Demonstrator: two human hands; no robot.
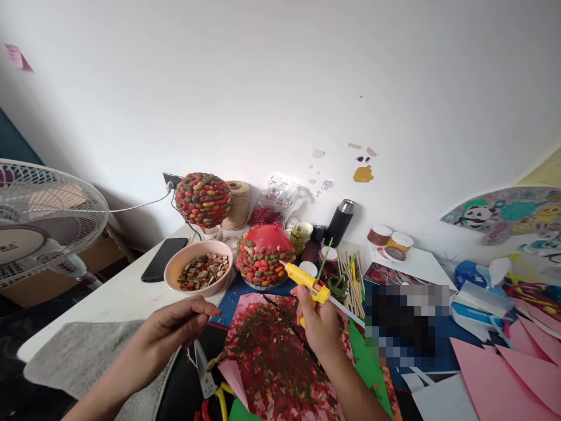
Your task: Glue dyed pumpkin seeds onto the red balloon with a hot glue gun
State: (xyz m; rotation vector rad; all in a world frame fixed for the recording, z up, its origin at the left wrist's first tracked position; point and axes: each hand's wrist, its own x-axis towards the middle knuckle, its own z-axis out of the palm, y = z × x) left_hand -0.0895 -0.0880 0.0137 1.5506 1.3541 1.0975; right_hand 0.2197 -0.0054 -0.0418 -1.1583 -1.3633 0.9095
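Here's your single view, straight from your own head: it looks forward and down across the table, with the wall filling the upper half. You're at working range now, left hand and right hand close below the lens, red balloon just beyond, near mid-frame. And it's wide, taking in the fan at left and pink paper at lower right!

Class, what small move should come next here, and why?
Probably ease the yellow glue gun in the right hand to the upper edge of the shells: its nozzle points toward the red balloon, whose top is bare, and the bowl holds loose shells.
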